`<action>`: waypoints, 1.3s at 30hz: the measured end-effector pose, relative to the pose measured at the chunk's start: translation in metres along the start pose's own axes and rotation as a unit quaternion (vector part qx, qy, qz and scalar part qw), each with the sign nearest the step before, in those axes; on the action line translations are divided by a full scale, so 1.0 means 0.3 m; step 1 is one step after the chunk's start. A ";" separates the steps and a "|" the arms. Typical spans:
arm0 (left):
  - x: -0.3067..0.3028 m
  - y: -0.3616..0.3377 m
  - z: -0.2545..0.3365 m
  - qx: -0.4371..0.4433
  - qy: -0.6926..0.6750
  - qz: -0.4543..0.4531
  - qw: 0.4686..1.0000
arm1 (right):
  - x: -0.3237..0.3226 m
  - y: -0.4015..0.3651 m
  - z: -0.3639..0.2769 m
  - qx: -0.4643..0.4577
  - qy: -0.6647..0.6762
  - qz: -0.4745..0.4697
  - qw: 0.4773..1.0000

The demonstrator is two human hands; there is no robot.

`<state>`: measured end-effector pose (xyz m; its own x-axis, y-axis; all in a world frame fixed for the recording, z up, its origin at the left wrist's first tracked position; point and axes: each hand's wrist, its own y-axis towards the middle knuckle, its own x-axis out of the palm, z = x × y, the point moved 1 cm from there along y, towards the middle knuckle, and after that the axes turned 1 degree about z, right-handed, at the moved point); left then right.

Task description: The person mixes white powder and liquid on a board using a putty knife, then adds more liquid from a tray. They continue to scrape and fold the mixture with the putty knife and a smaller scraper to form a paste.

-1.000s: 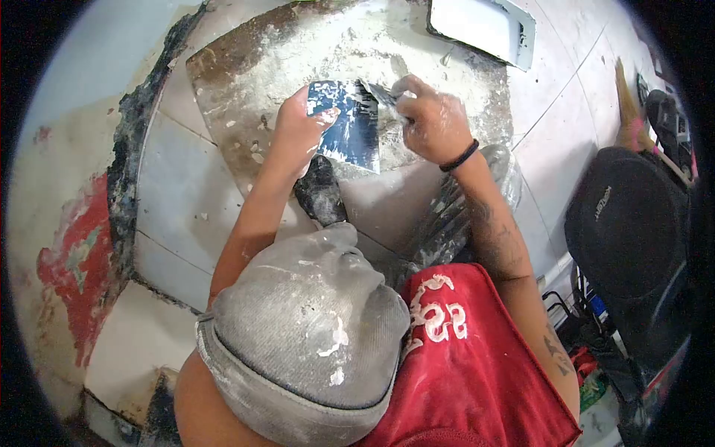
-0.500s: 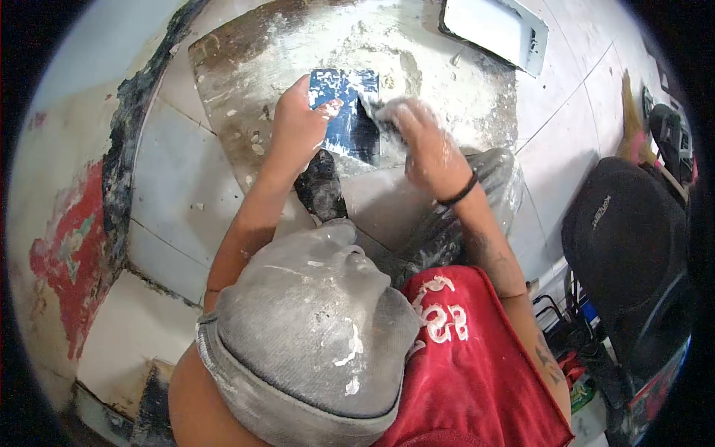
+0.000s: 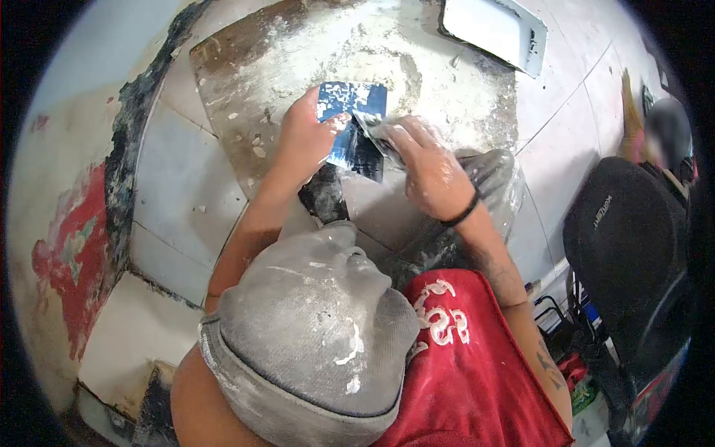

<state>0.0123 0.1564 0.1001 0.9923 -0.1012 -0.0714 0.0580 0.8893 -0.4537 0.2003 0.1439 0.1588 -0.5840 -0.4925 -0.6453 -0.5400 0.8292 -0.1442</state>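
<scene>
My left hand (image 3: 304, 135) grips a blue flat putty spreader (image 3: 365, 97) by its left edge, thumb lying across the face. White putty streaks and flecks cover the spreader. In my right hand (image 3: 432, 167) is a flat scraper (image 3: 370, 125) smeared with whitish putty, its tip overlapping the spreader's right part. White residue coats the right fingers, and a black band circles that wrist. Both hands are over the near edge of a brown board (image 3: 223, 89) caked with white powder and putty.
A white rectangular tray (image 3: 495, 33) rests at the board's far right. A black padded bag (image 3: 625, 231) stands on the right. The wall at left has red peeling paint (image 3: 78, 261). A grey cap (image 3: 305, 320) and red shirt (image 3: 477, 365) fill the near view.
Both hands have shifted slightly nearer and to the right with the blue spreader. The right hand's scraper has turned and now lies further over the spreader's right side.
</scene>
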 end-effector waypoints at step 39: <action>-0.010 -0.113 0.034 0.057 0.257 0.106 0.959 | -0.090 0.022 0.205 -0.064 0.093 0.155 0.981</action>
<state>0.0084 0.1310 0.1249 0.7994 -0.0941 -0.5934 -0.0982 0.9539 -0.2835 0.2498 0.1790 0.1290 -0.8263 -0.2713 -0.4936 -0.3840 0.9125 0.1412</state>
